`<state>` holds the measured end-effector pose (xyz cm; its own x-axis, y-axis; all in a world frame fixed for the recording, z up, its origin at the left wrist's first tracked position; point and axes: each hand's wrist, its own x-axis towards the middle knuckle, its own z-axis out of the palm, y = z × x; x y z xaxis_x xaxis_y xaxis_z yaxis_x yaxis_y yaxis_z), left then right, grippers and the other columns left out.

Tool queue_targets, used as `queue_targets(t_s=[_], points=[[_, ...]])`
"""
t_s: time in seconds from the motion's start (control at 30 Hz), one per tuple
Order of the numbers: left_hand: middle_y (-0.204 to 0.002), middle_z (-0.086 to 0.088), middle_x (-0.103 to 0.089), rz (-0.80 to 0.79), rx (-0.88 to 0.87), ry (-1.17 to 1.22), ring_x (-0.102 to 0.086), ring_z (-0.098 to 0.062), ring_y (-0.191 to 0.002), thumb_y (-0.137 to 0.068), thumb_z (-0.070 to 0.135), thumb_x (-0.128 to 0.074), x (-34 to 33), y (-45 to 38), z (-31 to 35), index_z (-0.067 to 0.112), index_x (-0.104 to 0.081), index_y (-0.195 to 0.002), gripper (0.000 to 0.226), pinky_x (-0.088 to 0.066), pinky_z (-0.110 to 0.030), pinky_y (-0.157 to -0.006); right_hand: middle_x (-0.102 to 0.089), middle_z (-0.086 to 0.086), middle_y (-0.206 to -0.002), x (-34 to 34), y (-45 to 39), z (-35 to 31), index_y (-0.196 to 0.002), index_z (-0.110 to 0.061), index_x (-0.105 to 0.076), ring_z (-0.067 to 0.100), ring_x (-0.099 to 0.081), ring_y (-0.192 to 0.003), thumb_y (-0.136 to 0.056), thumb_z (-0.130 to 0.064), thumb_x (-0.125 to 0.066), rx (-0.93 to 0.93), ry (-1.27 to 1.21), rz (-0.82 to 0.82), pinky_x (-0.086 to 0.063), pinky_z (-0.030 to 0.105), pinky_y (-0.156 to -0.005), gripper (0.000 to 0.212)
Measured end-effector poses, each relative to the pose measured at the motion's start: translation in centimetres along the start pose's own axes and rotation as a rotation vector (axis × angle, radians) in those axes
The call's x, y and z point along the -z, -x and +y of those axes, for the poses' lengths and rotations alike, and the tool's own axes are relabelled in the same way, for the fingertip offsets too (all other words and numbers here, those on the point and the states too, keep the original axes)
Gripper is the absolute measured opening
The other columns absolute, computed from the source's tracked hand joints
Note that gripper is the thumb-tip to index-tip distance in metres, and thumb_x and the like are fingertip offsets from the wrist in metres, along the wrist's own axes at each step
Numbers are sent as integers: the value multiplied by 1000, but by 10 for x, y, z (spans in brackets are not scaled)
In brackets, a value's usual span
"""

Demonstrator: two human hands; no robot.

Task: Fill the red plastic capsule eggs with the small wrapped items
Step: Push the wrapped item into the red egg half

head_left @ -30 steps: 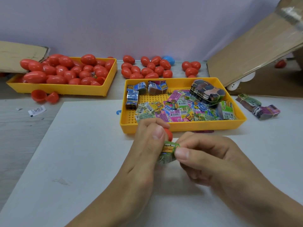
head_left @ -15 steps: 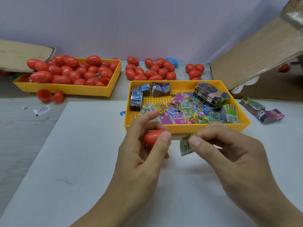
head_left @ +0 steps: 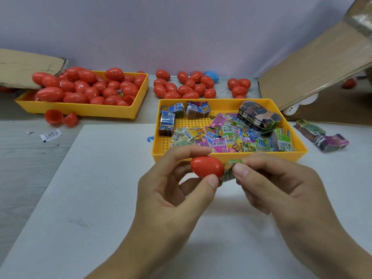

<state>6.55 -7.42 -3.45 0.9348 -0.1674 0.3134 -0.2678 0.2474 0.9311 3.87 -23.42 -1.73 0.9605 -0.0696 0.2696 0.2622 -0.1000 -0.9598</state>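
Observation:
My left hand [head_left: 171,190] pinches a red capsule egg [head_left: 206,166] between thumb and fingers, lying on its side above the white sheet. My right hand [head_left: 281,190] pinches a small green wrapped item [head_left: 229,172] whose edge touches the egg's right end. Just behind both hands stands a yellow tray [head_left: 221,104] of loose wrapped items [head_left: 225,135] in pink, green and blue. A second yellow tray [head_left: 80,108] at the back left is heaped with red eggs [head_left: 86,87].
Loose red eggs [head_left: 187,87] and one blue egg [head_left: 211,75] lie by the back wall. Two open egg halves [head_left: 60,117] sit before the left tray. Bundled packets [head_left: 322,135] lie right of the near tray. Cardboard [head_left: 314,67] leans at the right. A white sheet [head_left: 96,198] covers the table.
The egg has turned from hidden in my left fingers to held out in full view. My right hand drew the green wrapped item away, then brought it back against the egg's right end.

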Motion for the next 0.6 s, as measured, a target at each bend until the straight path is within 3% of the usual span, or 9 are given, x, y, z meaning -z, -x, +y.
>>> queue_targets(t_s=[0.13,0.27,0.4,0.47,0.6], points=[[-97,-5,-73,17,21,14,-72,-24,-91,-72,22,-74,-1,0,-1,17,-70,-101,29,-61,-38,-77,-47,15,-60,3,-1,2,-78,-12,-73,13,-41,-51,-78,-34,-70,-157,-105,55,-33,17,-44,22],[-97,-6,-73,24,26,26,-73,-23,-90,-72,23,-75,-1,0,0,20,-72,-100,28,-60,-30,-76,-43,25,-65,4,-3,0,-76,-10,-71,14,-39,-52,-77,-37,-71,-208,-102,58,-33,18,-42,27],[-103,-8,-63,-4,25,42,-73,-25,-90,-76,19,-71,0,-2,1,22,-74,-114,38,-58,-26,-78,-43,12,-65,3,-3,-2,-73,-15,-72,14,-38,-56,-79,-36,-70,-171,-92,0,-34,19,-45,23],[-102,-10,-60,-1,34,41,-71,-25,-86,-75,20,-72,0,-2,0,24,-71,-121,46,-59,-28,-71,-54,1,-69,4,-4,-2,-71,-20,-72,14,-45,-58,-81,-34,-64,-130,-37,7,-39,22,-48,19],[-97,-11,-68,46,57,45,-68,-26,-76,-71,24,-76,-1,-2,0,25,-70,-108,38,-53,-25,-57,-66,-10,-83,3,-4,-4,-71,-31,-71,4,-58,-70,-84,-31,-61,-22,122,20,-43,14,-61,17]])
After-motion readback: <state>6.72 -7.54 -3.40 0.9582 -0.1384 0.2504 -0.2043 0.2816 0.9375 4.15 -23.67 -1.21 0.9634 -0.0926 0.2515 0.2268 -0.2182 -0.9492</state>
